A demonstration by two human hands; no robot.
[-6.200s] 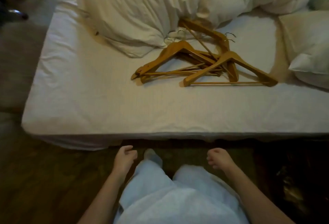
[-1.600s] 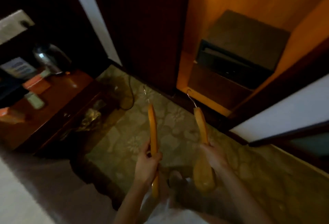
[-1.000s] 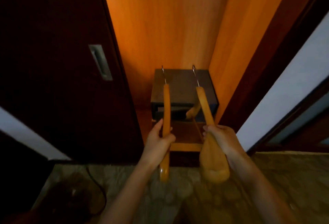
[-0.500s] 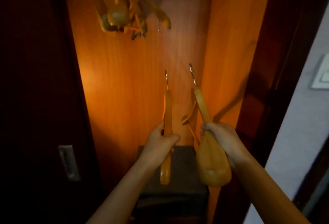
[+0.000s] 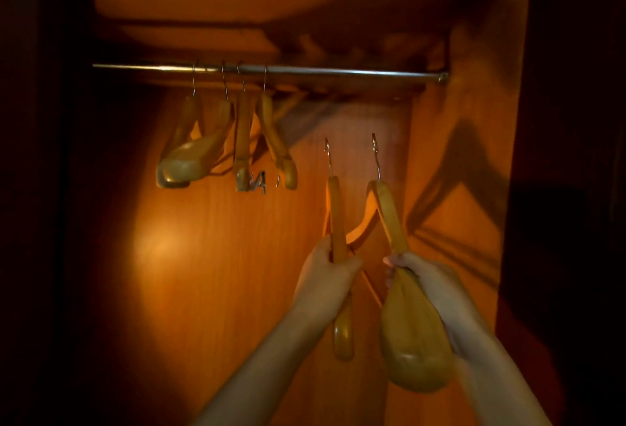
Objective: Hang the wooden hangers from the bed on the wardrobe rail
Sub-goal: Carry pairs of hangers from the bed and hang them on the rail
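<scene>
I face into the open wardrobe. My left hand (image 5: 327, 280) grips a slim wooden hanger (image 5: 337, 215) by its arm, metal hook pointing up. My right hand (image 5: 426, 280) grips a second, broader wooden hanger (image 5: 406, 334) the same way. Both hooks end well below the metal rail (image 5: 338, 71), under its bare right half. Several wooden hangers (image 5: 233, 141) hang from the rail's left half, bunched together.
The wardrobe's orange back panel (image 5: 210, 273) is lit by a warm glow. Its right side wall (image 5: 467, 154) stands close to the hanger in my right hand. A dark door edge (image 5: 40, 188) borders the opening on the left.
My view tilted up from the wardrobe floor and safe to the rail. Both hands rose with their hangers toward the rail's right half.
</scene>
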